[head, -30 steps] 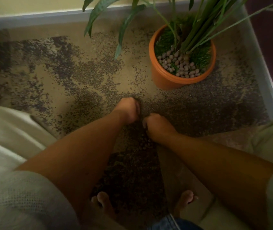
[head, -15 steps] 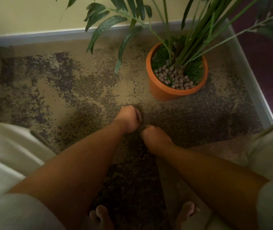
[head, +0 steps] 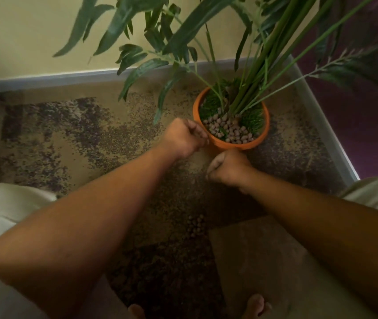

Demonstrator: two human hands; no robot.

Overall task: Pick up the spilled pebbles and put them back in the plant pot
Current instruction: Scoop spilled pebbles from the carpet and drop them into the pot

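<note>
An orange plant pot (head: 259, 143) stands on the patterned carpet, holding green stems, grass-like filling and a heap of brown pebbles (head: 227, 131). My left hand (head: 183, 138) is a closed fist raised beside the pot's left rim. Just in front of the pot's near wall, my right hand (head: 228, 168) is also curled into a fist. Fingers hide what either fist holds. A small cluster of spilled pebbles (head: 194, 224) lies on the carpet between my forearms.
Long green leaves (head: 142, 65) hang over the carpet left of the pot. A grey skirting board (head: 45, 78) runs along the yellow wall, and another borders the right side. My bare toes (head: 255, 306) show at the bottom.
Both fists have lifted off the carpet and moved forward to the pot. The spilled pebbles they covered now show on the carpet. The camera has tilted up.
</note>
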